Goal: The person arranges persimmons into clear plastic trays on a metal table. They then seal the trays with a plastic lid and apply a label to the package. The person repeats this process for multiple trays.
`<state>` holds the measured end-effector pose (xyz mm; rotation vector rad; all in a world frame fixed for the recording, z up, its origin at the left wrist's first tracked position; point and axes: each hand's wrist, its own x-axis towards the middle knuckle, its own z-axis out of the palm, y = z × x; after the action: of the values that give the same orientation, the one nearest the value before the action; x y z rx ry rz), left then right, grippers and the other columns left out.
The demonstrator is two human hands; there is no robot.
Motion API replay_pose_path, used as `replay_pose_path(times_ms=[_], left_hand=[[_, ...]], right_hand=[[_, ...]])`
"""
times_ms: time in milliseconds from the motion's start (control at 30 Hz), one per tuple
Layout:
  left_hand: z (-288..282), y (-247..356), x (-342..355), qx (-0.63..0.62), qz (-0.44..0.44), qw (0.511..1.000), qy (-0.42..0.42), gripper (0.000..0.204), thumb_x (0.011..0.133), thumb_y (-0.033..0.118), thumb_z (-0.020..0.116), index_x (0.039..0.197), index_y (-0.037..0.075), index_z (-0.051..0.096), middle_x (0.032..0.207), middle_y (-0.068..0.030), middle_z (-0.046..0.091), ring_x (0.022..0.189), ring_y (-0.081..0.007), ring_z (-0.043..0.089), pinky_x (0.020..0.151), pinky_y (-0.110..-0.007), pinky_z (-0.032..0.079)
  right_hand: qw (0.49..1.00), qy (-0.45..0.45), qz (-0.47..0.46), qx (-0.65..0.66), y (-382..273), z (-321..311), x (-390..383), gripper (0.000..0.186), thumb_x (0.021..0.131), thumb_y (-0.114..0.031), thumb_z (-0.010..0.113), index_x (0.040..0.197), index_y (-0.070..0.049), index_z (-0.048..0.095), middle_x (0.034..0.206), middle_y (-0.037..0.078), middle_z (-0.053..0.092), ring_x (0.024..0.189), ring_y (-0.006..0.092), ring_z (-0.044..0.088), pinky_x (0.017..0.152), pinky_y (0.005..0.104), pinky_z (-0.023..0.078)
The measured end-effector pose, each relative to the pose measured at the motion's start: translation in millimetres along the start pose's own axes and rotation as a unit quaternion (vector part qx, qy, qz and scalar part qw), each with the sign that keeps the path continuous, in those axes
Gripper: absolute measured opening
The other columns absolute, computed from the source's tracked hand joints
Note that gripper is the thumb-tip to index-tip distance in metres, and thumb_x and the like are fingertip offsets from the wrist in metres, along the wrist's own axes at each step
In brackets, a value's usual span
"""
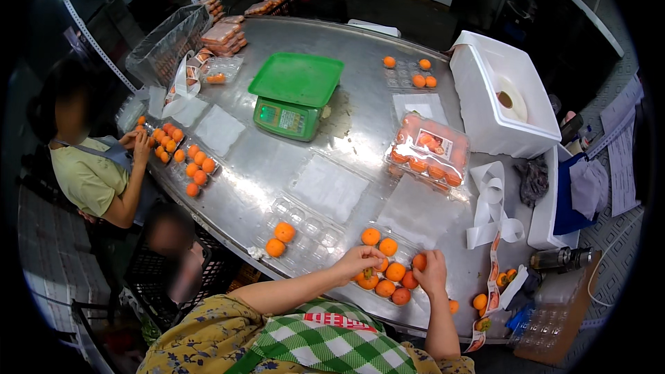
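Note:
A clear plastic tray with round cups (404, 237) lies in front of me, with several round orange fruits (395, 271) sitting in it. My left hand (360, 263) is over the tray's left side, its fingers closed around an orange fruit partly hidden by them. At the right side of the tray, my right hand (432, 273) grips another orange fruit (419, 261) between thumb and fingers. Left of this, a second clear tray (315, 232) holds two orange fruits (280, 239). A packed clear box of fruit (426, 151) stands beyond my right hand.
A green scale (294, 90) stands mid-table. On the right are a white foam box (506, 90), a ribbon of labels (493, 201) and loose fruits (480, 301). At the left, another person (90, 166) handles fruit beside filled trays (197, 170). Stacked fruit packs (225, 36) sit far left.

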<state>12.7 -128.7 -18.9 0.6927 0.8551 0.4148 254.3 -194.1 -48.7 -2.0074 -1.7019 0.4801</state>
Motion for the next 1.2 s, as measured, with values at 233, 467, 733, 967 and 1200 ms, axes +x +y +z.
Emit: replay_pose_path(times_ms=[233,467,733,967,1200], left_hand=[[4,-9,-7,0.037,0.009,0.999,-0.003,0.023,0.087,0.014,0.063,0.108,0.004,0.06,0.091,-0.0043,0.061,0.078,-0.0104,0.06,0.066,-0.023,0.047],[20,-6,-18,0.348,0.233,0.907,0.033,0.051,0.078,0.023,0.071,0.123,0.007,0.054,0.102,-0.0112,0.06,0.099,-0.0263,0.058,0.086,-0.035,0.046],[30,7,-26,0.365,0.272,0.89,0.008,0.062,0.076,0.014,0.073,0.132,0.008,0.047,0.128,-0.01,0.051,0.111,-0.0193,0.052,0.086,-0.03,0.047],[24,11,-31,0.27,0.245,0.931,0.022,0.057,0.073,0.003,0.073,0.126,0.004,0.052,0.113,-0.0086,0.057,0.082,-0.0135,0.057,0.074,-0.026,0.05],[21,5,-33,0.127,0.157,0.979,-0.02,0.053,0.079,0.013,0.071,0.127,0.003,0.051,0.101,-0.0074,0.06,0.08,-0.0131,0.059,0.072,-0.025,0.05]], right_hand=[[0.99,0.01,0.073,0.123,9,-2,-6,0.034,0.063,-0.004,0.069,0.096,-0.004,0.059,0.093,0.008,0.059,0.08,0.0235,0.059,0.07,0.0349,0.049],[0.733,-0.086,0.216,0.639,-14,-18,-13,0.032,0.084,-0.023,0.064,0.109,-0.004,0.056,0.1,0.006,0.062,0.087,0.0164,0.061,0.067,0.0295,0.052],[0.71,-0.139,0.279,0.632,-65,-10,-16,0.031,0.089,-0.017,0.061,0.114,-0.001,0.054,0.107,0.008,0.058,0.097,0.0172,0.059,0.078,0.0344,0.053],[0.749,-0.118,0.208,0.618,-96,-24,-18,0.033,0.084,-0.018,0.068,0.109,-0.002,0.055,0.094,0.005,0.061,0.082,0.0089,0.058,0.066,0.0235,0.049],[0.812,-0.062,0.16,0.557,-95,-20,-24,0.037,0.081,-0.019,0.07,0.109,-0.001,0.055,0.096,0.007,0.062,0.086,0.0147,0.06,0.076,0.0286,0.048]])
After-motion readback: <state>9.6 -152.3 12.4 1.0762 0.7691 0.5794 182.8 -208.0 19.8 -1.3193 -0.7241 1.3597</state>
